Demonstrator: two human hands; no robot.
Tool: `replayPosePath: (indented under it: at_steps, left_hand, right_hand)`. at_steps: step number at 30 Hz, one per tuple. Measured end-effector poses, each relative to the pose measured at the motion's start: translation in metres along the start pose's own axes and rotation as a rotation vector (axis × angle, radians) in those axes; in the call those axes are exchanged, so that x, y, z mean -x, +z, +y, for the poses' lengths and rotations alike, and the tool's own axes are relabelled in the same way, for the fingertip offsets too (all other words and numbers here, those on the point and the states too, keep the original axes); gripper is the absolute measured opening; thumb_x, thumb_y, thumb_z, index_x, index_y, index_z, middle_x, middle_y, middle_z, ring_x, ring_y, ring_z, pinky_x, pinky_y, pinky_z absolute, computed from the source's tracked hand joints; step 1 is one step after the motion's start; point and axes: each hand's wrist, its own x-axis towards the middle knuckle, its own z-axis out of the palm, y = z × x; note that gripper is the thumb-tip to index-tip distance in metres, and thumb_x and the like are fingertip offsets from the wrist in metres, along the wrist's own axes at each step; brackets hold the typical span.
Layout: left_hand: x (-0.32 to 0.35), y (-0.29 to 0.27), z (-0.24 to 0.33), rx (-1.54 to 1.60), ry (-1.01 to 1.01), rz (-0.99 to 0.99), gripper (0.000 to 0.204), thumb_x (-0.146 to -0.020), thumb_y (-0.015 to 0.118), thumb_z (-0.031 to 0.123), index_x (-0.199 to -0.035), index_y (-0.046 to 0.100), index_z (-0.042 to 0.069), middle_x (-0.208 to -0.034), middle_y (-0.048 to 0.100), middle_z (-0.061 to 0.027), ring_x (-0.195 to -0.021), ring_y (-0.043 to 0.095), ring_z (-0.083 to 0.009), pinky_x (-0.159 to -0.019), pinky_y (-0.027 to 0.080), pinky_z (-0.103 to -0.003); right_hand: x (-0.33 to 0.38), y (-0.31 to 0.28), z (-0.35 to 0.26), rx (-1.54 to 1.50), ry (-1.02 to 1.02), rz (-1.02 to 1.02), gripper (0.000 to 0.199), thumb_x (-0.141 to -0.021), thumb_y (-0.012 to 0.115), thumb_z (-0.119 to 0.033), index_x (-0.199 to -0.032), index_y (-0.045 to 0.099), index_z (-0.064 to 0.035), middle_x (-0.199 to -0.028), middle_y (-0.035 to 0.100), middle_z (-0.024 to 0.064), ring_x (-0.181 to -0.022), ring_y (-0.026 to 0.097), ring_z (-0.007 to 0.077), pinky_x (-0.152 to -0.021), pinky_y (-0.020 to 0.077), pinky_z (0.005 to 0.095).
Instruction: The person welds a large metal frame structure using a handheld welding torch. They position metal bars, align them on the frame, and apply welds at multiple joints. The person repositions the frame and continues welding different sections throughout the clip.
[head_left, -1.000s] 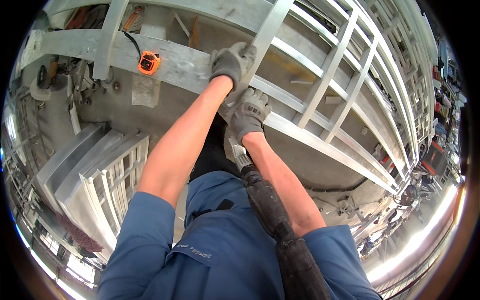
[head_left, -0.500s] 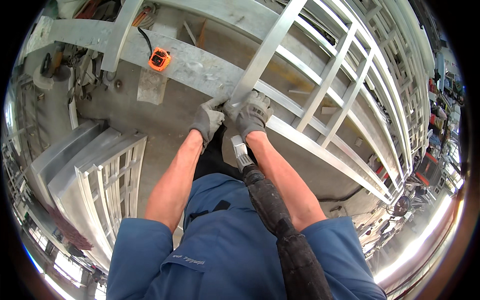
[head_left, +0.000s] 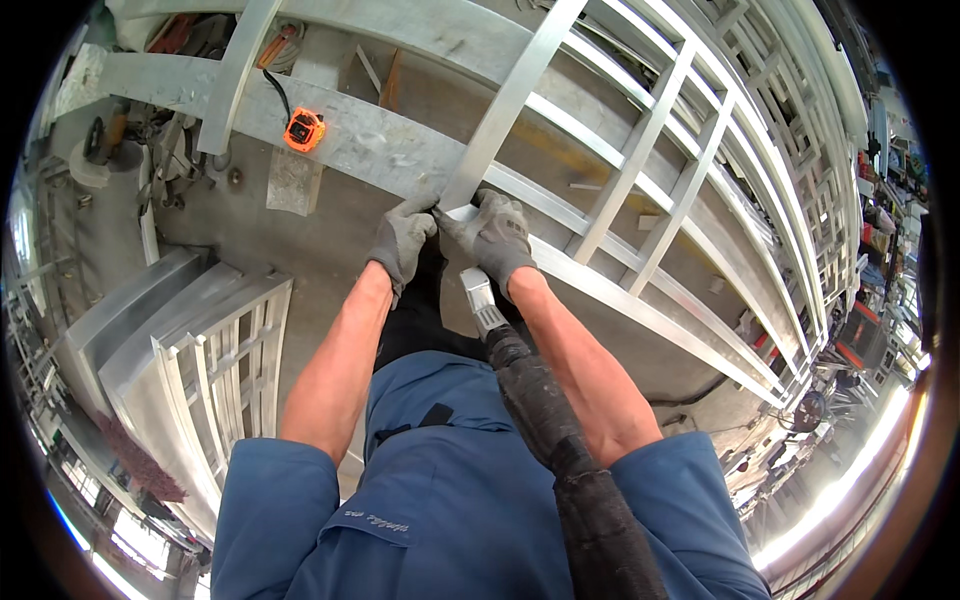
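A silver metal frame (head_left: 512,105) of square tubes lies across a broad metal beam (head_left: 390,145). My right hand (head_left: 492,238), in a grey work glove, wraps round the frame's near corner, its thumb stretched toward the left. Just left of that corner is my left hand (head_left: 402,240), gloved alike, with curled fingers and its fingertips at the tube's end. Whatever the left fingers may hold is hidden. An orange tape measure (head_left: 304,130) rests on the beam, farther left. Below my right wrist, a black-wrapped hose (head_left: 530,400) with a silver block (head_left: 478,290) at its tip runs over my front.
Several more barred frames (head_left: 790,130) are stacked at the right. At lower left stand metal panels and a slatted frame (head_left: 225,350). Scrap pieces and tools (head_left: 175,150) lie on the floor beyond the beam's left part. A dark cable (head_left: 690,398) crosses the floor at right.
My right hand has turned at the corner, and its thumb now reaches left over the tube end. My left hand has shifted slightly left. The frame and tape measure appear a little farther left.
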Motion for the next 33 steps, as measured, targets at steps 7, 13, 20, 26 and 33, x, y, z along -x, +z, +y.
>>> replayPosePath:
  at_steps: [7, 13, 20, 26, 33]
  left_hand:
    - [0.006, 0.008, 0.013, 0.123, 0.016, -0.059, 0.059, -0.089, 0.052, -0.004, -0.148, 0.054, -0.008, -0.137, 0.063, -0.0113, -0.112, 0.064, -0.0166, -0.091, 0.053, -0.027]
    - [-0.012, 0.0, -0.011, -0.142, 0.194, 0.016, 0.053, -0.089, 0.061, 0.001, -0.14, 0.06, -0.01, -0.138, 0.065, -0.0175, -0.122, 0.063, -0.0235, -0.103, 0.051, -0.032]
    - [0.018, 0.072, 0.004, -0.43, 0.203, 0.291, 0.078, -0.078, 0.082, 0.015, -0.149, 0.054, 0.002, -0.136, 0.059, -0.0193, -0.123, 0.06, -0.0307, -0.104, 0.051, -0.04]
    - [0.014, 0.118, -0.007, -0.585, 0.203, 0.665, 0.1, -0.064, 0.099, 0.023, -0.146, 0.046, 0.002, -0.138, 0.044, -0.02, -0.121, 0.056, -0.0375, -0.105, 0.05, -0.045]
    - [-0.002, 0.12, -0.026, -0.672, 0.296, 0.795, 0.097, -0.063, 0.095, 0.02, -0.145, 0.044, 0.002, -0.135, 0.044, -0.023, -0.124, 0.051, -0.0407, -0.104, 0.049, -0.047]
  right_hand:
    - [0.009, 0.001, 0.017, -0.041, -0.164, -0.003, 0.101, -0.071, 0.078, -0.068, -0.14, 0.057, 0.0025, -0.14, 0.055, 0.0258, -0.135, 0.045, 0.0427, -0.116, 0.0366, 0.0486]
    - [0.006, 0.0, 0.03, -0.032, -0.275, -0.04, 0.091, -0.076, 0.077, -0.053, -0.145, 0.052, 0.0022, -0.142, 0.054, 0.0263, -0.135, 0.045, 0.0432, -0.117, 0.0358, 0.0483]
    - [-0.017, 0.007, 0.064, -0.483, -0.382, -0.03, 0.061, -0.082, 0.058, -0.007, -0.142, 0.054, 0.0022, -0.134, 0.064, 0.0234, -0.127, 0.06, 0.0385, -0.115, 0.0435, 0.0427]
    - [-0.013, 0.012, 0.077, -1.158, -0.169, 0.04, 0.058, -0.081, 0.042, 0.006, -0.137, 0.057, 0.0027, -0.13, 0.067, 0.0174, -0.124, 0.063, 0.0271, -0.111, 0.0469, 0.0367]
    - [-0.008, 0.013, 0.074, -1.034, -0.164, 0.127, 0.048, -0.089, 0.04, 0.008, -0.132, 0.059, 0.0005, -0.122, 0.067, 0.0139, -0.115, 0.065, 0.0215, -0.107, 0.0501, 0.0349]
